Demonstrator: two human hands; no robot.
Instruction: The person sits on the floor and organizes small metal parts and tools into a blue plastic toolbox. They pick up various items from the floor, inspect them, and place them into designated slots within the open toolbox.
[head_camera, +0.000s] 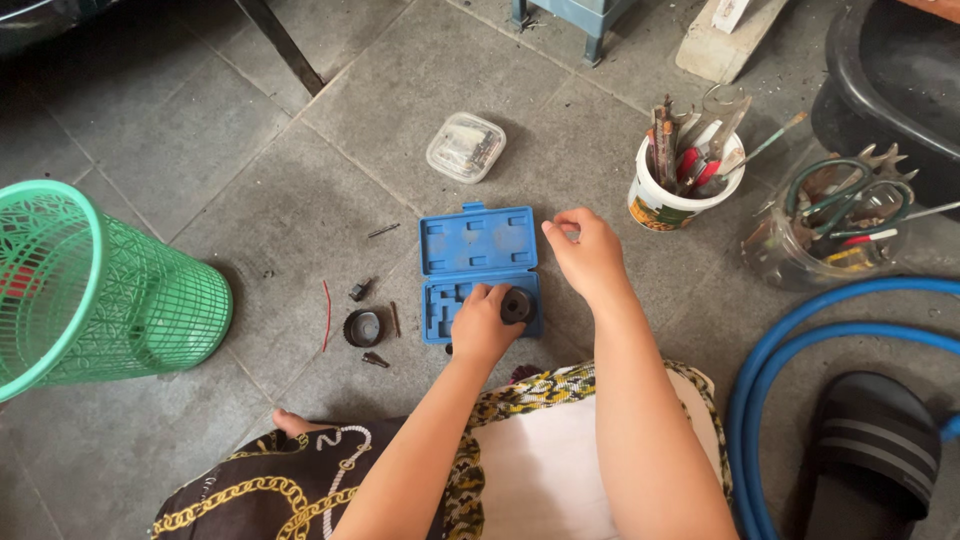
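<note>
An open blue plastic tool case (478, 243) lies on the grey tiled floor, lid up, with shaped slots in its lower half. My left hand (482, 325) rests on the lower half and holds a round black part (516, 305) against it. My right hand (588, 252) hovers at the case's right edge, its fingertips pinched together on something too small to make out. Left of the case lie a black ring (362, 328), a few small dark bits (360, 290) and a thin red wire (326, 313).
A green mesh basket (100, 285) lies tipped at left. A small clear box (466, 147) sits behind the case. A white tub of wrenches (680, 190) and a clear jar of tools (830, 235) stand at right, beside a blue hose (800, 340) and a black sandal (870, 455).
</note>
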